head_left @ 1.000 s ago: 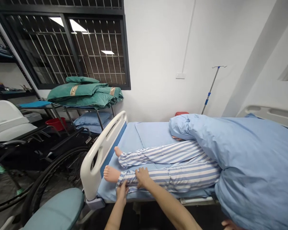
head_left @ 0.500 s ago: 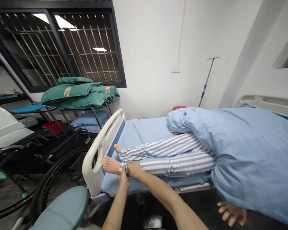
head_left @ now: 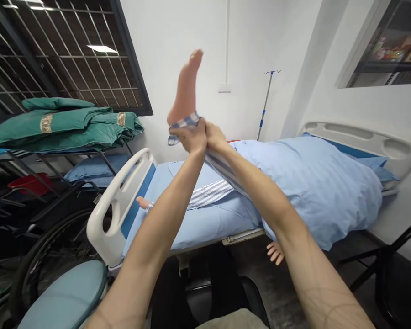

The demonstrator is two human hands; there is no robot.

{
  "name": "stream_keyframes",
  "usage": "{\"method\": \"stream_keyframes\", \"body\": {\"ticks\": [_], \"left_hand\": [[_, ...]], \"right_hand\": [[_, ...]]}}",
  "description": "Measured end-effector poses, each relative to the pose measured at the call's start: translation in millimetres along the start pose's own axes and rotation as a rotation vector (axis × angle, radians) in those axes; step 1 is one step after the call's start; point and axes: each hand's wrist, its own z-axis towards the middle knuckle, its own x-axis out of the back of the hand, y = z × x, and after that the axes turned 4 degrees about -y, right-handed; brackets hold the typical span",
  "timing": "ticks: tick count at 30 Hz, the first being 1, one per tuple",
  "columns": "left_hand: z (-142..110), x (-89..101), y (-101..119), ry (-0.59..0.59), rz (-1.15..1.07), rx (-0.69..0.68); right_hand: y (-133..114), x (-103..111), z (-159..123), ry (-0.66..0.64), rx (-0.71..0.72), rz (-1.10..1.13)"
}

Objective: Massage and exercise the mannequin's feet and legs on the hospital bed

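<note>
A manikin's near leg (head_left: pixel 222 170), in blue-and-white striped trousers, is raised at a slant above the bed (head_left: pixel 205 228). Its bare foot (head_left: pixel 187 89) points up in front of the wall. Just below the heel, my left hand (head_left: pixel 192 137) is wrapped round the trouser cuff and ankle. My right hand (head_left: pixel 215 135) grips the same leg right beside it, touching my left hand. The other striped leg (head_left: pixel 208 194) lies flat on the sheet, its foot (head_left: pixel 144 203) near the footboard. Part of the raised leg is hidden behind my right forearm.
A blue quilt (head_left: pixel 294 183) covers the manikin's upper body, and a manikin hand (head_left: pixel 275 252) hangs over the bed's near side. Left of the footboard (head_left: pixel 104 224) stand a wheelchair (head_left: pixel 51 256) and a round stool (head_left: pixel 68 292). A black chair (head_left: pixel 397 278) is at right.
Both my hands have lifted the manikin's near leg from the mattress high into the air, gripping it near the ankle. The view has shifted to the right.
</note>
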Motion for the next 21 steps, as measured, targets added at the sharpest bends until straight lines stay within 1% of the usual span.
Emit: {"method": "stream_keyframes", "body": {"ticks": [2,4,5,7,10,12,13,15,16,18,19,21], "left_hand": [[-20,-18.3,38,-0.026,-0.025,-0.04],[-34,-26.5,60,-0.055,-0.029,-0.062],[-38,-27.1,65,-0.064,-0.023,-0.067],[-39,-21.9,65,-0.064,-0.008,-0.065],[-29,-3.3,50,-0.045,0.049,-0.022],[-17,12.6,32,-0.034,0.113,0.053],[-11,21.1,19,-0.026,0.143,0.098],[3,39.4,-15,0.018,0.187,0.191],[10,49.8,-37,0.053,0.2,0.238],[18,73.6,-87,0.145,0.216,0.327],[20,87.2,-114,0.179,0.222,0.375],[18,116.5,-166,0.246,0.248,0.448]], "right_hand": [[22,29,2,0.07,-0.009,0.003],[38,42,5,0.119,0.01,0.007],[43,43,6,0.134,0.024,0.01],[45,37,10,0.146,0.054,0.013],[32,11,14,0.096,0.088,0.014],[16,-14,16,0.022,0.089,0.005],[7,-28,16,-0.024,0.087,-0.002],[-11,-61,14,-0.124,0.107,-0.01],[-21,-80,12,-0.173,0.134,-0.011],[-39,-122,4,-0.269,0.195,-0.01],[-48,-145,-3,-0.32,0.213,-0.012],[-65,-194,-20,-0.447,0.203,-0.03]]}}
